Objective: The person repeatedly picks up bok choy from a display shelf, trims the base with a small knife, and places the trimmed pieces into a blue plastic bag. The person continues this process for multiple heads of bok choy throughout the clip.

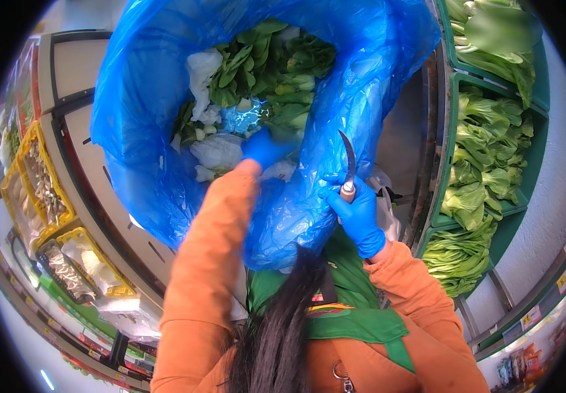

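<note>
My left hand [265, 148], in a blue glove, reaches into a big blue plastic bag [138, 98]; it is blurred, and whether its fingers hold anything is not plain. Around it in the bag lie leafy greens [248, 64], crumpled whitish plastic [216, 150] and a bright blue piece of plastic [244, 118]. My right hand [359, 211], gloved in blue too, is closed around the wooden handle of a curved knife [350, 159]. The blade points up, away from me. That hand is at the right side of the bag, and its fingertips touch or nearly touch the plastic.
Green crates [452, 147] of bok choy [489, 157] and other leafy vegetables stand along the right. On the left are yellow crates [62, 186] with mushrooms [44, 179] beside a framed counter [101, 152]. Shelves with price tags curve along the lower edges.
</note>
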